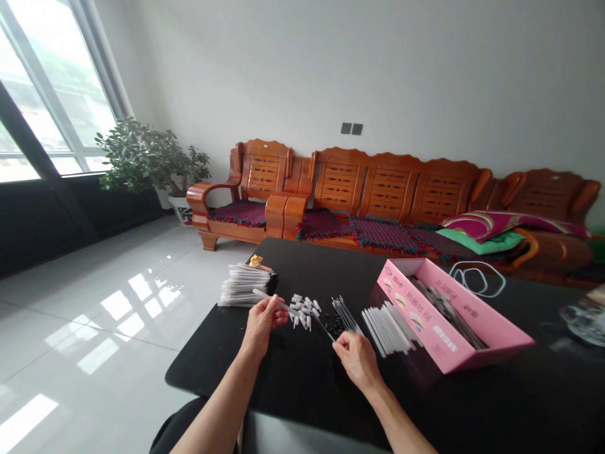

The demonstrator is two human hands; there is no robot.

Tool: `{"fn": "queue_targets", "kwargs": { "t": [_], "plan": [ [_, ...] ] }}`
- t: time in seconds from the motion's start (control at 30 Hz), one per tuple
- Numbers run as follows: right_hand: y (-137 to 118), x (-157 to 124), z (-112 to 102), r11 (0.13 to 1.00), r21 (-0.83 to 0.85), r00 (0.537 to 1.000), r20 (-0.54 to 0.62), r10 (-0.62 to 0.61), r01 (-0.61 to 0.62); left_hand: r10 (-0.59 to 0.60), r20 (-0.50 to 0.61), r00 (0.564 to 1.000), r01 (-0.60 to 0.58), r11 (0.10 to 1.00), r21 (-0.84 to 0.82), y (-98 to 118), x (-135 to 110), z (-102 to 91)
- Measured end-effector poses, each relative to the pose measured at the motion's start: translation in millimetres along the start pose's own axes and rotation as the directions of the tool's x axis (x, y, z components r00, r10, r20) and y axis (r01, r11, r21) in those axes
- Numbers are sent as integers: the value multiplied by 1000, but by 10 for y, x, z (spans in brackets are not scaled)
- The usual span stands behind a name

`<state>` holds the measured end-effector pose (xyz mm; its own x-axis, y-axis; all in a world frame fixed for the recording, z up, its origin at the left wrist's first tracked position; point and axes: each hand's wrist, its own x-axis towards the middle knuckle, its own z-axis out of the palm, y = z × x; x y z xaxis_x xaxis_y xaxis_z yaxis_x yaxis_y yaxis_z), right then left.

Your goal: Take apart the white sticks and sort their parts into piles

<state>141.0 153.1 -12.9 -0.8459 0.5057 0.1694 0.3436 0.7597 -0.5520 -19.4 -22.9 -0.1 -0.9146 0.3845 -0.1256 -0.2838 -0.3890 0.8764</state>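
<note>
My left hand (265,323) pinches a whitish pen barrel (259,293) that slants down to the right. A thin dark pen refill (325,328) is gripped at its lower end by my right hand (358,360). Its far end points up toward the barrel; whether it sits inside the barrel, I cannot tell. Small white caps (308,307) lie in a loose heap just behind, between my hands. Dark refills (345,313) lie beyond my right hand, with tiny black plugs (336,326) beside them. White barrels (386,329) form a row to the right.
Stacked white pens with black ends (246,287) lie at the table's left edge, a small yellow figure (256,260) behind them. The pink box (437,340) holds dark thin pieces. A white cable (501,285) and a glass dish (586,321) are on the black table (302,391).
</note>
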Motion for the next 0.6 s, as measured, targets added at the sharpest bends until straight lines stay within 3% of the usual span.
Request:
{"fn": "queue_targets", "kwargs": {
  "t": [0.17,0.43,0.6],
  "plan": [
    [39,23,-107,999,-43,1000,-18,6,-6,-32,39,999,29,998,61,-8,-57,60],
    [252,111,-336,937,-320,987,-115,110,-142,-55,83,995,49,996,67,-71,-86,95],
    [258,118,-340,928,-338,986,-107,127,-156,-132,204,970,124,991,48,-221,-87,118]
  ]
}}
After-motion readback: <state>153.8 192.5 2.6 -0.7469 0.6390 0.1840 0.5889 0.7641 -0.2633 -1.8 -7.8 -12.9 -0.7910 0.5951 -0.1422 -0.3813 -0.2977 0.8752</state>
